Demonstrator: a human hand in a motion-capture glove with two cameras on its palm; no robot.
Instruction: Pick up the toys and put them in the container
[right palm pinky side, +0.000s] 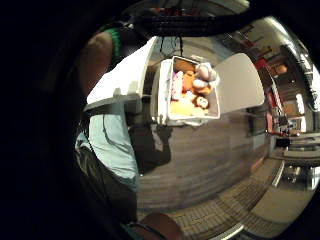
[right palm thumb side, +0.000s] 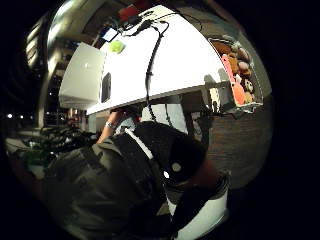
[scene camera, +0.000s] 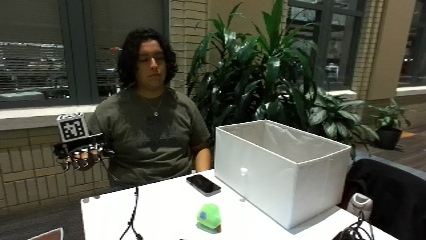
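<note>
Brick walls and leafy plants back a white table (scene camera: 166, 210). At left of the outside view, the gloved right hand (scene camera: 80, 155) hangs raised beside it, fingers loosely curled, holding nothing. Small green toy (scene camera: 210, 218) sits lower centre, near the tall white fabric container (scene camera: 279, 170). Reaching for it comes next, I judge. Container's inside is hidden.

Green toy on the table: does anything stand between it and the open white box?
Nothing visible does. Only bare white table lies between the small green toy and the white fabric box; the black phone lies aside, nearer the person.
</note>
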